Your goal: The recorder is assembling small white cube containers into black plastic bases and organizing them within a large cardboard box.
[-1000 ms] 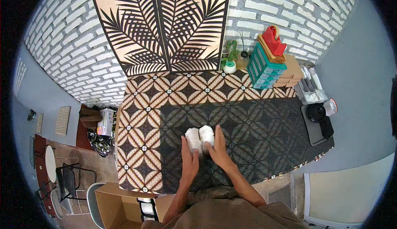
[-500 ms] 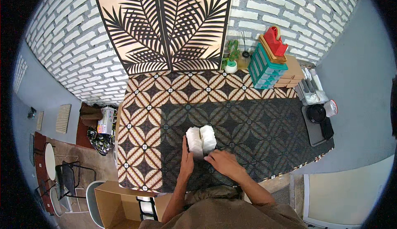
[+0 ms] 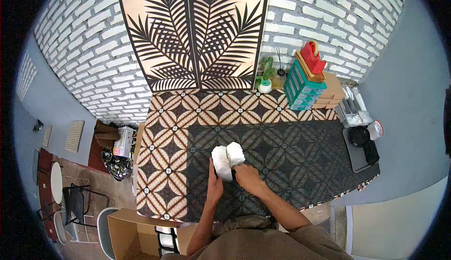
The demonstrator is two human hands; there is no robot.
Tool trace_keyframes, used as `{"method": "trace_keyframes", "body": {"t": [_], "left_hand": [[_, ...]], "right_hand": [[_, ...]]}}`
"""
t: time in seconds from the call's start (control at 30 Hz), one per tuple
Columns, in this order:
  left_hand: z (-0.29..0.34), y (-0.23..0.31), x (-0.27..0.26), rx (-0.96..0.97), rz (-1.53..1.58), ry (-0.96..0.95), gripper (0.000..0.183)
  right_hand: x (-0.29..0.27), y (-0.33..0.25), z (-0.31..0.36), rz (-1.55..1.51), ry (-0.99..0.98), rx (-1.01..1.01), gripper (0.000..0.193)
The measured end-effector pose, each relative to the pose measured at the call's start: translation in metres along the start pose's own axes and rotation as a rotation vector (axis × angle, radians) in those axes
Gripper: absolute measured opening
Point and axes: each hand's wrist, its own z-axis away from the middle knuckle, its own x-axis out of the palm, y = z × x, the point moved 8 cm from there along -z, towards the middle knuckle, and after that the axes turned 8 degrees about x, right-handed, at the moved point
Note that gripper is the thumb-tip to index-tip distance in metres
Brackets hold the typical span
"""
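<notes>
A pair of white, puffy, rounded bundles (image 3: 221,159) lies side by side near the middle of the table's front half, with a strip of dark edging at the sides. Whether it is a black tray or a wrapper is too small to tell. My left hand (image 3: 214,185) presses along the left side, fingers stretched up it and the thumb towards the near end. On the right, my right hand (image 3: 248,178) grips the near right edge with its fingers curled in. Its fingertips are partly hidden.
An open cardboard box (image 3: 124,236) with white, black-edged packs (image 3: 165,240) stands at the front left. At the back are a potted plant (image 3: 265,84), teal drawers (image 3: 303,91) and a red tape dispenser (image 3: 312,58). A grey tray (image 3: 357,159) lies at the right on the dark mat (image 3: 291,156).
My right hand has moved up along the right side of the bundles and closed on their edge. The left hand stays at the left side. The view has tilted slightly.
</notes>
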Motion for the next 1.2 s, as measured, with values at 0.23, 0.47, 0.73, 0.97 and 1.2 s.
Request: {"method": "trace_keyframes", "body": {"t": [0.23, 0.47, 0.73, 0.97, 1.2], "left_hand": [[0.001, -0.005, -0.001, -0.024, -0.128, 0.026, 0.071], [0.028, 0.004, 0.003, -0.12, 0.041, 0.108, 0.061], [0.107, 0.049, 0.019, -0.018, 0.684, 0.383, 0.067], [0.233, 0.048, 0.015, -0.089, 0.898, 0.576, 0.069], [0.388, 0.003, -0.023, -0.124, 0.6, 1.003, 0.047]], "right_hand": [[0.007, 0.008, 0.001, -0.034, 0.003, 0.021, 0.02], [-0.029, -0.009, 0.038, -0.152, 0.197, -0.056, 0.024], [-0.019, -0.1, 0.149, -0.677, 0.169, -0.719, 0.056], [0.056, -0.114, 0.198, -0.359, -0.048, -0.751, 0.059], [0.131, -0.133, 0.232, -0.611, -0.337, -0.721, 0.026]]}}
